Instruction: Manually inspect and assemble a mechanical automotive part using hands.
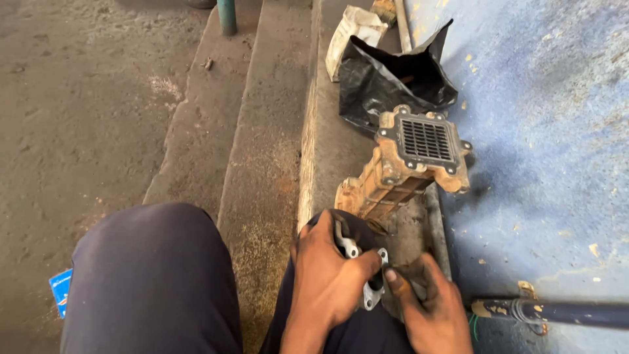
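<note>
My left hand (327, 278) grips a small grey metal flange plate (373, 288) with bolt holes, held over my right knee. My right hand (429, 308) is beside it, its greasy thumb and fingers touching the plate's right edge. Just beyond my hands stands a rusty tan metal housing (393, 180) with a black grille (426, 139) bolted on its upper face, leaning on the concrete ledge. My dark trousers cover both knees at the bottom of the view.
A black plastic bag (393, 82) and a white bag (350, 33) lie farther along the ledge. Concrete steps (262, 131) drop to the left. A worn blue wall (544, 131) rises on the right, with a dark blue bar (557, 311) at lower right. A green post (227, 16) stands at top.
</note>
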